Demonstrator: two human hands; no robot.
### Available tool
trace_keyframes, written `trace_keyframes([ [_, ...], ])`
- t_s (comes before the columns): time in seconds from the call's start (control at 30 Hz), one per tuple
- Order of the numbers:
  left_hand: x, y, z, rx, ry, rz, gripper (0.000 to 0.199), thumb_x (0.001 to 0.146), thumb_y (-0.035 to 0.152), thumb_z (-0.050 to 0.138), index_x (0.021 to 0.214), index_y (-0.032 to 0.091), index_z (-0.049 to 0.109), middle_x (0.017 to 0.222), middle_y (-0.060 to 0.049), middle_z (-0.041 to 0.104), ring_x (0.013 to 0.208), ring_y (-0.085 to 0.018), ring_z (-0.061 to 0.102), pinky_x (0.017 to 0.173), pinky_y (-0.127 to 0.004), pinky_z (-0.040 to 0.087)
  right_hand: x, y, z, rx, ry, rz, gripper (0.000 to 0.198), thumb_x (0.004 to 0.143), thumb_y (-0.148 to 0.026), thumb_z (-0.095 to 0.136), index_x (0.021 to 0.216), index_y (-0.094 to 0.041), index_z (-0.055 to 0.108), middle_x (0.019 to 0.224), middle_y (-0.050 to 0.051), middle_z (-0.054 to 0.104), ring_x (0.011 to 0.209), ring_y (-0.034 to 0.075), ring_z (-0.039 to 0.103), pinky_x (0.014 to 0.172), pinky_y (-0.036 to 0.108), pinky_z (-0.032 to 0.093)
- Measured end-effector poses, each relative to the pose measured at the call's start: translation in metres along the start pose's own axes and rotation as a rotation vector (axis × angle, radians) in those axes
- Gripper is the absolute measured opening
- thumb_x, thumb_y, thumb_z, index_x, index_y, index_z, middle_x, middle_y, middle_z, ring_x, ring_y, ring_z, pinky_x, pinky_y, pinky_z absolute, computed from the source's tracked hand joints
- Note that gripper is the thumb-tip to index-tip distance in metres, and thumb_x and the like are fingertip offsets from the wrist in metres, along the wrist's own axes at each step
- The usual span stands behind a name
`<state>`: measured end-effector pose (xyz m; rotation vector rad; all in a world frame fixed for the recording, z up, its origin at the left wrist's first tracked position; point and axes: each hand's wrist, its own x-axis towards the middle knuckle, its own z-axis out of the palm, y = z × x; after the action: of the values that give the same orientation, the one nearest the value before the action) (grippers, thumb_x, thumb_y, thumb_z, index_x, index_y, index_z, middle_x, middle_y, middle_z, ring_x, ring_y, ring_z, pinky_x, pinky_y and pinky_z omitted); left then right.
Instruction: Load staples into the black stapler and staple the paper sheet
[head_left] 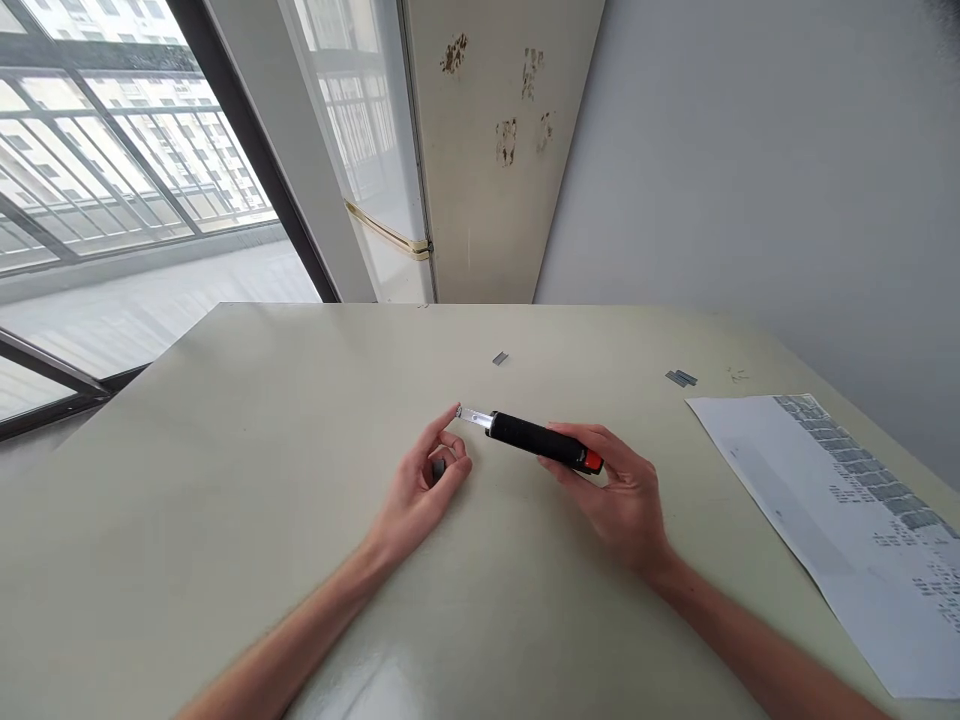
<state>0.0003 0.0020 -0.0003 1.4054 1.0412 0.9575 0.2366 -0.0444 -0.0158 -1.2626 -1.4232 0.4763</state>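
Note:
My right hand [619,490] is closed round the red-tipped end of a black stapler [532,437], held tilted above the table. From the stapler's far end a shiny metal tray [475,417] sticks out to the left. The tip of my left index finger touches the end of that tray. The other fingers of my left hand [420,480] are curled round a small dark grey piece [438,470] that looks like a staple strip, partly hidden by the thumb and fingers.
One strip of staples [500,358] lies beyond the stapler, and more staple strips [681,378] lie at the back right. A white sheet of paper [787,500] with grey printing rests on the pale table [225,500] at the right. A fridge [487,220] and a wall stand behind.

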Motion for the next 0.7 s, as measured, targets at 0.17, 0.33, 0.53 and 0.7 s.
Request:
trace_keyframes([
  [0.17, -0.001, 0.007, 0.005, -0.051, 0.015, -0.051, 0.064, 0.092, 0.031, 0.072, 0.154, 0.025, 0.058, 0.090, 0.001, 0.055, 0.067, -0.011, 0.041, 0.062, -0.023, 0.035, -0.002, -0.003, 0.004, 0.018, 0.024, 0.120, 0.027, 0.089, -0.038, 0.081, 0.114, -0.030, 0.078, 0.102, 0.002, 0.077, 0.086, 0.020, 0.070, 0.077, 0.033, 0.059],
  [0.33, -0.003, 0.006, 0.008, 0.008, -0.006, -0.074, 0.065, 0.094, 0.030, 0.067, 0.158, 0.024, 0.054, 0.089, 0.002, 0.050, 0.062, -0.009, 0.035, 0.057, -0.022, 0.031, -0.003, -0.004, 0.006, 0.058, 0.009, 0.209, 0.034, 0.086, -0.044, 0.082, 0.116, -0.028, 0.078, 0.106, 0.004, 0.079, 0.091, 0.023, 0.072, 0.078, 0.035, 0.062],
  [0.53, -0.005, -0.001, 0.012, 0.086, -0.009, -0.023, 0.067, 0.093, 0.027, 0.066, 0.158, 0.023, 0.053, 0.090, 0.001, 0.052, 0.059, -0.008, 0.036, 0.054, -0.022, 0.031, -0.005, -0.004, 0.009, 0.063, 0.011, 0.249, 0.035, 0.086, -0.043, 0.082, 0.116, -0.028, 0.078, 0.107, 0.004, 0.079, 0.092, 0.023, 0.073, 0.077, 0.035, 0.062],
  [0.7, -0.007, 0.003, 0.015, 0.099, -0.034, -0.016, 0.065, 0.093, 0.027, 0.066, 0.157, 0.020, 0.055, 0.084, 0.002, 0.051, 0.058, -0.008, 0.036, 0.055, -0.022, 0.033, -0.006, -0.005, 0.012, 0.072, 0.016, 0.240, 0.034, 0.086, -0.043, 0.082, 0.116, -0.026, 0.078, 0.106, 0.006, 0.079, 0.090, 0.024, 0.074, 0.075, 0.036, 0.063],
])
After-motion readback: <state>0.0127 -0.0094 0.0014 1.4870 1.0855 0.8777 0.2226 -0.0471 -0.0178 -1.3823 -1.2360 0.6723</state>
